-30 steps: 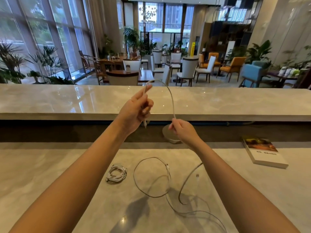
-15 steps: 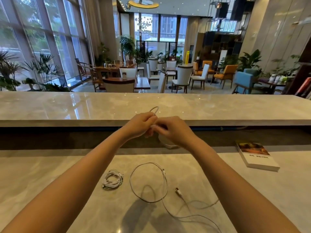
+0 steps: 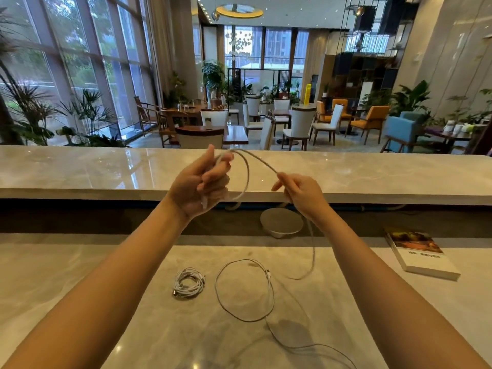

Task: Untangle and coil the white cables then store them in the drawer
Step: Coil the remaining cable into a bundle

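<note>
My left hand is raised above the marble counter and pinches one end of a white cable, with a loop hanging beside its fingers. My right hand grips the same cable a short way along it. From there the cable drops behind my right wrist to the counter. A second loose white cable lies in a wide ring below my hands and trails toward me. A coiled white cable lies to its left. No drawer is in view.
A raised marble ledge runs across behind my hands. A round grey disc sits under it by my right wrist. A book lies at the right of the counter. Beyond are chairs, tables and plants.
My hands were together half a second ago. They have now moved apart, the right hand drawing the cable out to the right, with a loop now beside the left hand.
</note>
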Available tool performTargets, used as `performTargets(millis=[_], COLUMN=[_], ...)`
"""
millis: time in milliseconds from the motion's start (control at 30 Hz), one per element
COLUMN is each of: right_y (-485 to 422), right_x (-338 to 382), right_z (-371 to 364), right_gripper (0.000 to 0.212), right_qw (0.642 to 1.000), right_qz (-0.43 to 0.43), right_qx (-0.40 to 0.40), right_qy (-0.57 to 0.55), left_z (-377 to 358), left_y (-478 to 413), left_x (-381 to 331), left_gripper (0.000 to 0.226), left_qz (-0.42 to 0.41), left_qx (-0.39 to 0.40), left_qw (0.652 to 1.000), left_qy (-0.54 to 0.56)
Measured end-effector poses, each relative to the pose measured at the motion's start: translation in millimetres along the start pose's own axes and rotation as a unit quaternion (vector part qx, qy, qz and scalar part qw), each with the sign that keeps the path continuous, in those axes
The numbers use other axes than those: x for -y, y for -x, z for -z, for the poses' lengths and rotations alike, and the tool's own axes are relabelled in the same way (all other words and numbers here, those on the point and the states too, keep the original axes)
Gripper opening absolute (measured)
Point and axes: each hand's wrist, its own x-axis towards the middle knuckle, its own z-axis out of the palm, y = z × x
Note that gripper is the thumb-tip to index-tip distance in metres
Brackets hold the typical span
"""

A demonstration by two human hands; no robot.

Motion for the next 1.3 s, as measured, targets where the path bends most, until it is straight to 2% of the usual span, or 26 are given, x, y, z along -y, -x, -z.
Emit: performTargets(millis=[67, 133, 233, 300, 333, 367, 433, 467, 500, 533, 567, 667, 733, 800, 867, 967, 1067, 1167, 1233, 1300], right_y=[11, 22, 36, 40, 40, 40, 35, 31, 25, 19, 13, -6, -16, -22, -27, -25, -11, 1, 2, 0], right_x=[-15, -25, -29, -22, -15, -5, 18, 29, 39, 47, 52, 56, 53, 50, 45, 42, 43, 42, 40, 38], right_z=[-11, -26, -51, -63, -68, -71, -69, -64, -56, -47, -36, -15, -11, -8, -8, -17, -36, -49, -53, -56], right_gripper=[0.041, 0.043, 0.039, 0.033, 0.032, 0.030, 0.027, 0.025, 0.022, 0.020, 0.019, 0.021, 0.023, 0.023, 0.020, 0.018, 0.025, 0.036, 0.038, 0.038], right_qw=[0.998, 0.994, 0.981, 0.963, 0.950, 0.938, 0.920, 0.915, 0.916, 0.921, 0.925, 0.921, 0.921, 0.931, 0.948, 0.972, 0.982, 0.963, 0.950, 0.943], right_qz=[-0.029, -0.060, -0.091, -0.051, -0.010, 0.034, 0.122, 0.158, 0.186, 0.205, 0.216, 0.234, 0.240, 0.243, 0.233, 0.180, 0.073, -0.025, -0.044, -0.069], right_qx=[0.043, 0.088, 0.166, 0.228, 0.248, 0.255, 0.233, 0.211, 0.184, 0.158, 0.133, 0.096, 0.101, 0.098, 0.086, 0.109, 0.177, 0.226, 0.226, 0.216], right_qy=[0.030, 0.035, 0.040, 0.136, 0.189, 0.233, 0.290, 0.305, 0.303, 0.291, 0.282, 0.296, 0.289, 0.255, 0.199, 0.107, 0.001, -0.143, -0.213, -0.243], left_z=[-3, -8, -13, -16, -16, -17, -13, -10, -7, -4, -2, -4, -6, -7, -5, 2, 5, 13, 15, 13], left_y=[1, 1, -3, -8, -11, -14, -14, -11, -8, -4, 0, 8, 11, 17, 25, 31, 28, 30, 31, 33], left_x=[-5, -10, -16, -15, -13, -9, 0, 4, 7, 8, 9, 6, 0, -3, -4, 1, 9, 9, 8, 8], left_gripper=[0.041, 0.038, 0.033, 0.033, 0.035, 0.038, 0.040, 0.035, 0.027, 0.018, 0.014, 0.019, 0.026, 0.034, 0.040, 0.038, 0.031, 0.031, 0.032, 0.031], left_qz=[-0.058, -0.124, -0.208, -0.216, -0.194, -0.155, -0.054, -0.001, 0.048, 0.091, 0.125, 0.154, 0.156, 0.171, 0.179, 0.170, 0.131, 0.084, 0.065, 0.047], left_qx=[-0.006, -0.061, -0.187, -0.258, -0.292, -0.321, -0.336, -0.323, -0.306, -0.298, -0.302, -0.324, -0.306, -0.281, -0.245, -0.132, -0.055, -0.062, -0.132, -0.256], left_qw=[0.998, 0.990, 0.952, 0.913, 0.881, 0.830, 0.681, 0.616, 0.578, 0.576, 0.605, 0.729, 0.781, 0.819, 0.870, 0.955, 0.989, 0.994, 0.989, 0.963], left_qy=[0.028, 0.004, -0.127, -0.230, -0.317, -0.429, -0.649, -0.718, -0.755, -0.756, -0.726, -0.583, -0.522, -0.470, -0.388, -0.205, -0.050, 0.032, 0.011, -0.073])
